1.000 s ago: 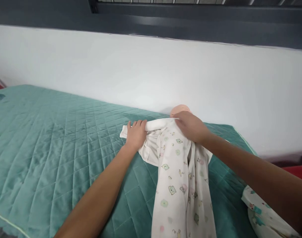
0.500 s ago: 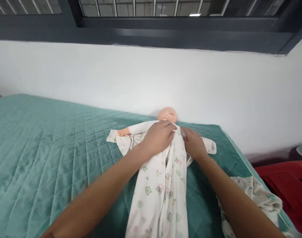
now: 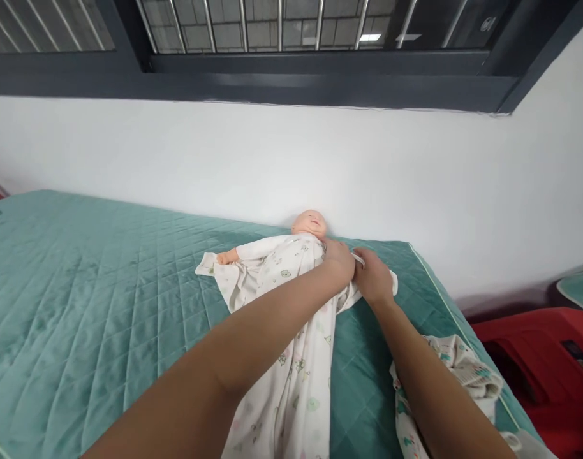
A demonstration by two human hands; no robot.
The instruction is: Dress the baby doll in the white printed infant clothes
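A baby doll [image 3: 310, 223] lies on its back, head toward the wall, with a white printed baby garment [image 3: 291, 382] spread over its body. One doll arm in a plain white sleeve stretches left on top of the garment's flat sleeve [image 3: 206, 264]. My left hand [image 3: 340, 260] is at the doll's chest on the right side, fingers curled and mostly hidden at the cloth. Close beside it, my right hand [image 3: 372, 275] pinches a bit of the garment near the right sleeve. The doll's other arm is hidden behind my hands.
A green quilted bed cover [image 3: 104, 306] lies beneath everything. Crumpled patterned cloth [image 3: 468, 370] rests at the right edge, partly behind my right forearm. Beyond that edge stands a red plastic chair [image 3: 535, 357]. A white wall [image 3: 177, 159] and a barred window [image 3: 263, 38] close off the far side.
My left hand has moved right across the doll's chest to beside my right hand. My right hand now pinches the cloth near the right sleeve. The view has shifted slightly.
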